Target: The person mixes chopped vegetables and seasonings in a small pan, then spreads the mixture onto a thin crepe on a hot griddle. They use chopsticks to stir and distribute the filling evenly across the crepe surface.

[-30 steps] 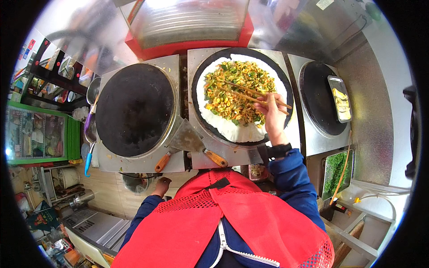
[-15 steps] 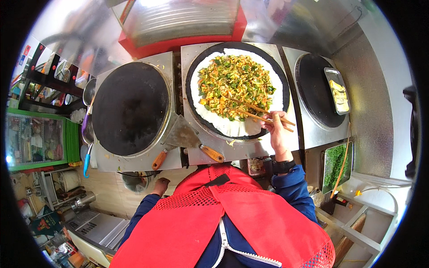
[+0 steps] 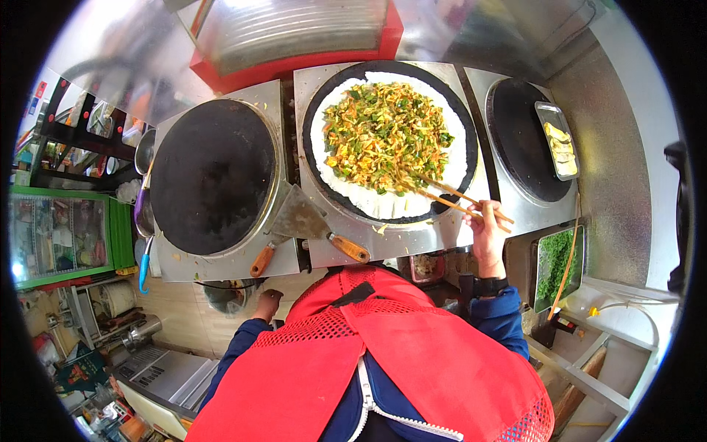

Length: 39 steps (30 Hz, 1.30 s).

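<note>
My right hand (image 3: 486, 230) is closed around a pair of wooden chopsticks (image 3: 460, 196). Their tips reach into the lower right of a chopped vegetable and egg filling (image 3: 389, 132), spread over a thin white pancake (image 3: 458, 151). The pancake lies on the middle round black griddle (image 3: 310, 125), whose dark rim shows around it. My left hand (image 3: 267, 303) hangs low beside the red apron, below the counter's front edge. Its fingers look curled in, and nothing shows in them.
Two scrapers with wooden handles (image 3: 348, 248) (image 3: 263, 260) lie between the left griddle (image 3: 213, 177) and the middle one. A metal tray of yellow slices (image 3: 560, 151) rests on the right griddle (image 3: 515, 140). Chopped greens (image 3: 555, 261) fill a tray at the lower right.
My right hand has moved right and toward me with the chopsticks, drawing their tips toward the filling's lower right edge. The left hand hangs in about the same place.
</note>
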Available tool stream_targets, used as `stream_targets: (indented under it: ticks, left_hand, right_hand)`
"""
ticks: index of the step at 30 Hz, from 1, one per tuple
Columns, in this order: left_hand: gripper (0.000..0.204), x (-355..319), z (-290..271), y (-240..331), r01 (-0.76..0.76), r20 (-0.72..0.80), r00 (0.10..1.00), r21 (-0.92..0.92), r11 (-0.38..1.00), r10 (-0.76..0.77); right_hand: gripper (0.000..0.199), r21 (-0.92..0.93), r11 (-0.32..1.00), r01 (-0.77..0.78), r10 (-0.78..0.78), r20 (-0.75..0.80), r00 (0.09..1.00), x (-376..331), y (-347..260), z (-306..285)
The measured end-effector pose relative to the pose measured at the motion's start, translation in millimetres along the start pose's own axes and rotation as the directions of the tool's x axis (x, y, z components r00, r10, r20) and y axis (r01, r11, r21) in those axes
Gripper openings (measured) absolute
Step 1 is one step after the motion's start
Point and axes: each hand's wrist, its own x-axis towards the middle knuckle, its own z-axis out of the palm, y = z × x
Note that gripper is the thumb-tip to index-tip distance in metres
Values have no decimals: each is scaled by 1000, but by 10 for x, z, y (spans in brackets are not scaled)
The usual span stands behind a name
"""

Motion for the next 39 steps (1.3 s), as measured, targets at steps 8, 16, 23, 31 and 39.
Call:
stream_targets:
  ticks: [8,16,23,31,39]
  left_hand:
    - [30,12,-24,-145,-190,10,982,125,974,190]
    - [27,171,53,197,-145,-61,987,83,986,151]
    - [27,595,48,-333,-529,44,833,359,769,552]
    - [25,586,-24,-355,-489,173,854,588,645,490]
    - [27,356,34,46,-489,68,867,311,815,494]
  right_hand:
    - [20,42,997,-59,50,185,981,17,170,131]
    - [20,93,996,-18,-2,207,978,64,112,81]
    - [18,83,996,34,-25,-114,993,338,-12,-209]
    - [18,191,964,188,-209,100,973,969,-28,195]
    - [16,186,967,173,-172,-22,985,1467,-75,360]
